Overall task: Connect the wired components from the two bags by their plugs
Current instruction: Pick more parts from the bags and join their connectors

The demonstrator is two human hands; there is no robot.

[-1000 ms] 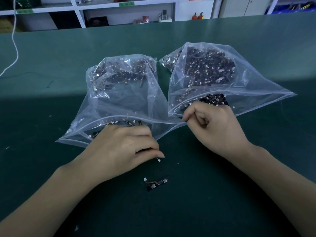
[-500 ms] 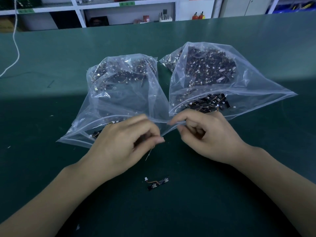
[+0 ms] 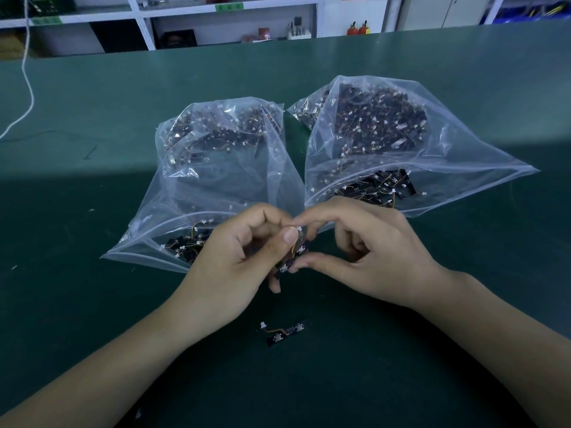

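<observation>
Two clear plastic bags lie open toward me on the green mat, the left bag [image 3: 216,168] and the right bag [image 3: 432,156], each full of small black boards with thin wires and white plugs. My left hand [image 3: 234,267] and my right hand [image 3: 367,251] meet in front of the bag mouths. Between their fingertips they pinch a small black wired component [image 3: 295,253] with a white plug at its top. Which hand holds which piece is partly hidden by the fingers. Another wired component [image 3: 284,333] lies loose on the mat below my hands.
The green mat [image 3: 92,304] covers the whole table. A white cable [image 3: 27,84] hangs down at the far left. White shelving [image 3: 154,23] with boxes stands behind the table's far edge.
Both hands have left the bag mouths and come together above the mat. They now pinch a wired piece between them. The loose component below has not moved.
</observation>
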